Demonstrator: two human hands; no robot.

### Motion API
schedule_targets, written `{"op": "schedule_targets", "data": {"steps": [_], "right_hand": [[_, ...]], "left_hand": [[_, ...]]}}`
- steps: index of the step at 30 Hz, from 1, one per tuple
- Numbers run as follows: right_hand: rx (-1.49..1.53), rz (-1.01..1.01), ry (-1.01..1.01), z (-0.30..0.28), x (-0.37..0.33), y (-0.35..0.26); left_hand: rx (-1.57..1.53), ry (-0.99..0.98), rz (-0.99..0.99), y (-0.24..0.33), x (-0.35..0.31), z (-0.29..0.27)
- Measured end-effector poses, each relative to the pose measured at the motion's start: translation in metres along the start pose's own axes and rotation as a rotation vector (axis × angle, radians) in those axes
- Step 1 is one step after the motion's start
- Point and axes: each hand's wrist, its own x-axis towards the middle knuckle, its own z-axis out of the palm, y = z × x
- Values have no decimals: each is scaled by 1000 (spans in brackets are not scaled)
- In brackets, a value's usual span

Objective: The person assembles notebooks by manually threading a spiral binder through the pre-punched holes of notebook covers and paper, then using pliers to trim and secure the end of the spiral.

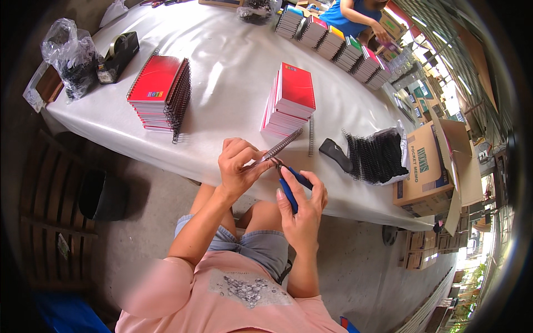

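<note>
Just off the table's front edge, my left hand (pixel 239 166) grips a spiral notebook, seen nearly edge-on with its wire coil (pixel 284 143) on top. My right hand (pixel 302 211) is closed round blue-handled pliers (pixel 288 194). The pliers' jaws meet the near end of that coil, close to my left fingertips; whether they bite the wire I cannot tell. Beyond my hands stands a stack of red-covered notebooks (pixel 297 89), with a loose coil (pixel 311 135) lying beside it. Farther left is another stack of red notebooks (pixel 157 77), with dark coils along its right side.
Black coils (pixel 377 155) lie piled at right beside a black item (pixel 336 154) and an open cardboard box (pixel 425 166). A tape dispenser (pixel 117 58) and a plastic bag (pixel 75 61) stand far left. A person in blue (pixel 355 16) is behind several notebook stacks (pixel 333 44).
</note>
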Motion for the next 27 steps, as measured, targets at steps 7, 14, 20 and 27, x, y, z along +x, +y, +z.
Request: {"op": "schedule_targets", "data": {"steps": [7,14,20,27], "right_hand": [[28,-40,-63,-7,5,2],[1010,397,-419,-16,3,19],[1263,468,-520,-5,0,30],[324,88,-301,8,17,56]], "left_hand": [[-16,21,91,0,2,-3],[-21,64,258,-1,-3,0],[17,80,269,2,-1,-3],[-402,403,-391,-3,16,-27]]}}
